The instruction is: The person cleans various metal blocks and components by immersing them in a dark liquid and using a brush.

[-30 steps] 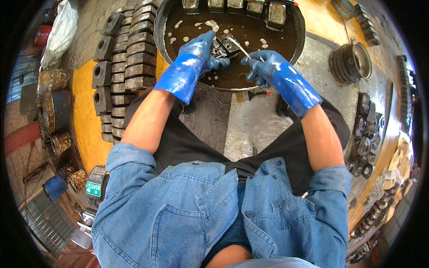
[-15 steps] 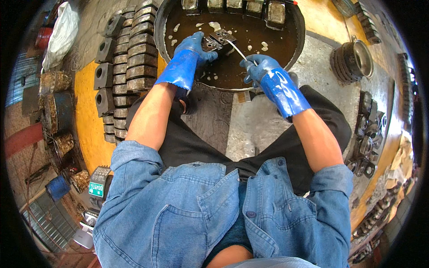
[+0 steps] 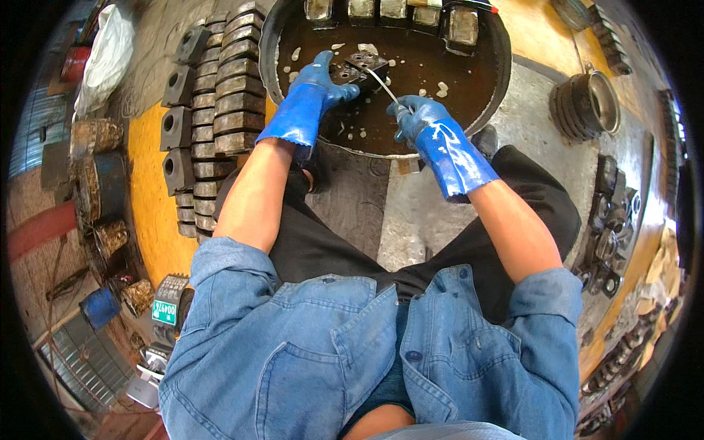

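Observation:
My left hand (image 3: 315, 79), in a long blue rubber glove, grips a dark, wet metal block (image 3: 353, 71) with holes in its top face. The block is held over brown liquid in a round, dark basin (image 3: 506, 55). My right hand (image 3: 419, 116), gloved the same way, is closed around a thin pale rod (image 3: 383, 85). The rod's far end meets the block's top; whatever tip it has is too small to make out. Part of the block is hidden by the left glove's fingers.
Several wet metal blocks (image 3: 393, 10) line the basin's far side. To the left stand stacked metal blocks (image 3: 239, 92) and blocks with round holes (image 3: 176, 128). A metal pot-like ring stack (image 3: 587, 103) stands at the right, with dark metal parts (image 3: 605, 235) nearer.
My right hand has shifted left with the rod, bringing it closer to my left hand. The left hand keeps its hold on the metal block. The whole view has moved slightly.

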`<act>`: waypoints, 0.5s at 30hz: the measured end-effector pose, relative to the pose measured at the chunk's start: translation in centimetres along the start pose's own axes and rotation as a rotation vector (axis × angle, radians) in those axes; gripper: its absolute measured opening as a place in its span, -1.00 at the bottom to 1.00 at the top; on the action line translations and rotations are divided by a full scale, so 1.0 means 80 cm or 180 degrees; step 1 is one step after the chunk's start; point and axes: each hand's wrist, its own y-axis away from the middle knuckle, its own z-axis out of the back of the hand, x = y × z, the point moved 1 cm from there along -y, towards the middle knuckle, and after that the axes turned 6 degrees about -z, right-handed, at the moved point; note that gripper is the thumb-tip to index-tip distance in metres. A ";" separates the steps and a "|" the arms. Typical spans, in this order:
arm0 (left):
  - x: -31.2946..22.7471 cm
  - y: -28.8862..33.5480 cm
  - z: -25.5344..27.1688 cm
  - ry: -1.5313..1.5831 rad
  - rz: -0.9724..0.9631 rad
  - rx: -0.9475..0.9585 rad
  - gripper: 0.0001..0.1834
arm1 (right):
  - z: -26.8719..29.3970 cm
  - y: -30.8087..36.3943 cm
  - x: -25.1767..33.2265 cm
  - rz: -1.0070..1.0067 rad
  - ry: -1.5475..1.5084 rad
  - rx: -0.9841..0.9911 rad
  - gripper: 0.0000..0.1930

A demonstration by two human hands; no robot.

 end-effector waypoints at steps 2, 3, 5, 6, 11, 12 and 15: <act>-0.024 0.009 0.008 0.0072 0.0074 0.0017 0.30 | -0.001 -0.008 -0.005 0.0056 -0.0042 0.0004 -0.68; -0.029 0.011 0.008 0.0074 -0.0004 -0.0036 0.28 | -0.008 -0.032 -0.012 0.0177 0.0048 -0.0061 -0.67; -0.032 0.011 0.002 0.0074 -0.0166 -0.0123 0.24 | -0.016 -0.059 -0.014 0.0195 0.0096 -0.0154 -0.67; -0.026 0.016 0.002 0.0027 -0.0091 -0.0114 0.23 | -0.021 -0.048 -0.010 0.0241 0.0151 -0.0154 -0.67; -0.036 0.015 0.016 0.0140 0.0151 -0.0002 0.25 | -0.008 -0.012 0.001 0.0111 0.0717 -0.0374 -0.64; -0.037 0.014 0.016 0.0195 0.0202 0.0043 0.26 | -0.004 -0.006 0.006 0.0033 0.0851 -0.0455 -0.63; -0.039 0.009 0.013 0.0149 0.0085 -0.0070 0.27 | 0.002 -0.027 0.018 0.0109 0.1259 -0.0434 -0.63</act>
